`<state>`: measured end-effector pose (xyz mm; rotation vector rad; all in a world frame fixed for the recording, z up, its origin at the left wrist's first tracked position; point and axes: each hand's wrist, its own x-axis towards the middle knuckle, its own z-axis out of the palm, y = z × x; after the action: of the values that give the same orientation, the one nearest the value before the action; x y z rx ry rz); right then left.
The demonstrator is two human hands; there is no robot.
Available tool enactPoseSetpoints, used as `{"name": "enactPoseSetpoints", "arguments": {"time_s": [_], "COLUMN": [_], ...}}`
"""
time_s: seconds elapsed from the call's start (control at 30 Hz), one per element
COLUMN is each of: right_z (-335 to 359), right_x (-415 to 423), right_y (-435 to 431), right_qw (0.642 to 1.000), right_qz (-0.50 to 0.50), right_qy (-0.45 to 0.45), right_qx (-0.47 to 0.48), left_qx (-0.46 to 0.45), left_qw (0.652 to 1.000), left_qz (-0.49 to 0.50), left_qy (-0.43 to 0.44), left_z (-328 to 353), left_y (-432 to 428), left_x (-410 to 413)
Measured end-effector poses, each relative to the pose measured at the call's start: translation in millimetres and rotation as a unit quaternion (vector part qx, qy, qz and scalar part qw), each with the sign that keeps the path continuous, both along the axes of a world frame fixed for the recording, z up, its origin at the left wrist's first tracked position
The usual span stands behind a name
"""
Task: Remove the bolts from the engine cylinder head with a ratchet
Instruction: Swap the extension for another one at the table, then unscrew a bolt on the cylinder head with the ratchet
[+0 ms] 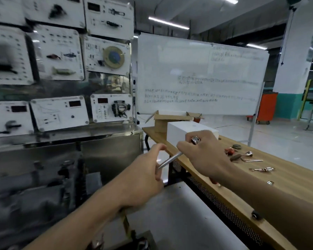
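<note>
Ratchet (170,159) held mid-air: L hand (145,177) curled round handle end, R hand (204,154) gripping head end, by edge of wooden surface (293,170). Small metal parts (246,157) lying to R.

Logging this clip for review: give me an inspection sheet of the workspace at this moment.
Surface: wooden table.
Job's things: ratchet held in both hands; cylinder head and bolts not in view.
Clutter: small metal parts, white box, cardboard box on the table.
Grips: left hand holds the ratchet's handle; right hand holds its head.
Cables: dark cord hanging by the pillar.
Surroundings: whiteboard, instrument panels.
</note>
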<state>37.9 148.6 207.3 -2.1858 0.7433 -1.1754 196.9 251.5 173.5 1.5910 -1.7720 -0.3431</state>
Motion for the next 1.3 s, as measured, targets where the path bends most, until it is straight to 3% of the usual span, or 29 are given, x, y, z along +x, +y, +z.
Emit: {"name": "enactPoseSetpoints", "arguments": {"time_s": [0.1,0.17,0.27,0.37,0.5,0.6,0.77,0.93,1.3], "right_z": [36.6,59.3,83.1,101.0,99.6,92.9,88.5,81.7,70.6], "right_x": [52.6,99.6,170.1,224.6,279.2,305.0,316.2,306.3,302.7], "right_y": [39.0,72.0,121.3,148.4,166.1,168.6,144.0,120.6,131.6], "right_qw": [0.996,0.984,0.953,0.937,0.901,0.879,0.877,0.873,0.895], "right_qz": [0.042,0.09,0.134,0.178,0.258,0.255,0.213,0.227,0.237], "right_qy": [-0.002,0.047,0.091,0.076,0.15,0.193,0.31,0.374,0.336], "right_qx": [-0.083,-0.146,-0.257,-0.29,-0.313,-0.353,-0.298,-0.218,-0.175], "left_qx": [-0.063,-0.097,-0.086,-0.043,-0.032,-0.067,-0.111,-0.055,-0.053], "left_qw": [0.997,0.994,0.992,0.985,0.984,0.974,0.959,0.96,0.949], "left_qz": [0.043,0.043,0.051,0.05,0.099,0.143,0.192,0.187,0.241], "left_qy": [-0.009,-0.001,0.075,0.159,0.146,0.162,0.178,0.198,0.194], "left_z": [23.5,41.5,75.7,98.0,89.9,69.8,48.9,42.1,27.6], "left_y": [45.7,78.8,128.0,182.3,220.8,214.1,170.9,133.5,140.7], "left_x": [37.1,63.4,115.9,172.9,215.1,233.9,236.5,227.3,226.7]}}
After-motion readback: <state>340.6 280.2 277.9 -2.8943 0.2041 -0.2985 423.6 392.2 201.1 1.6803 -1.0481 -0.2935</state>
